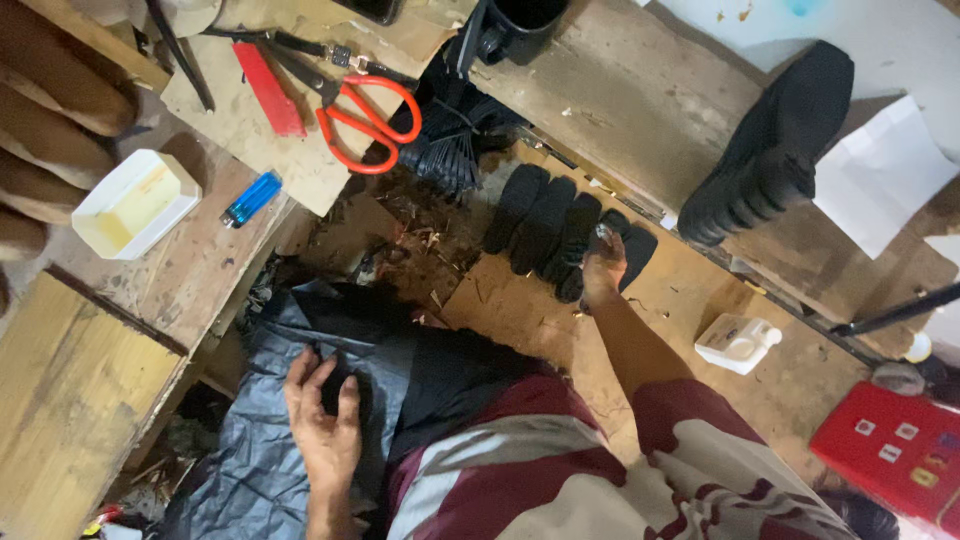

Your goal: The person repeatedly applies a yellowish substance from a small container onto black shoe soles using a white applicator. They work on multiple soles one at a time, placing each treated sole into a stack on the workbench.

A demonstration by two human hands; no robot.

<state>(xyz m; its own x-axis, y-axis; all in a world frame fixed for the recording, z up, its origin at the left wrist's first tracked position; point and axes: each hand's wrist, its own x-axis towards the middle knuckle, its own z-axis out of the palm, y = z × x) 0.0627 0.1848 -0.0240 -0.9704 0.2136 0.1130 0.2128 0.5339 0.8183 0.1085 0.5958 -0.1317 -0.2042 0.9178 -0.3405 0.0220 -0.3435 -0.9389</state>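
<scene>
Scuffed wooden boards and sheets of brown cardboard make up the cluttered workshop floor below you, littered with scraps and shavings. Your left hand [325,415] rests on a crumpled dark grey plastic sheet [250,460] spread over your lap, and its fingers curl around a small black sole-shaped piece [335,388], closed on it from both sides. Your right hand [603,265] reaches out to a row of flat black oval sole pieces [545,225] laid side by side on the cardboard; its fingertips press on the piece at the near end of the row, but you cannot tell whether they pinch it or merely touch it.

Beyond the row lies a fanned bundle of thin black strips [450,150], and just past that a pair of orange-handled scissors [365,120] sits on a cardboard offcut beside a flat red strip [270,90]. A blue plastic lighter [251,198] and a white rectangular tray [135,203] rest on the wooden bench at your left. Off to your right, a tall stack of black soles [770,150] leans across the boards, with a small white plastic bottle [738,342] and a red box [895,450] nearer to your patterned maroon-and-white clothing.
</scene>
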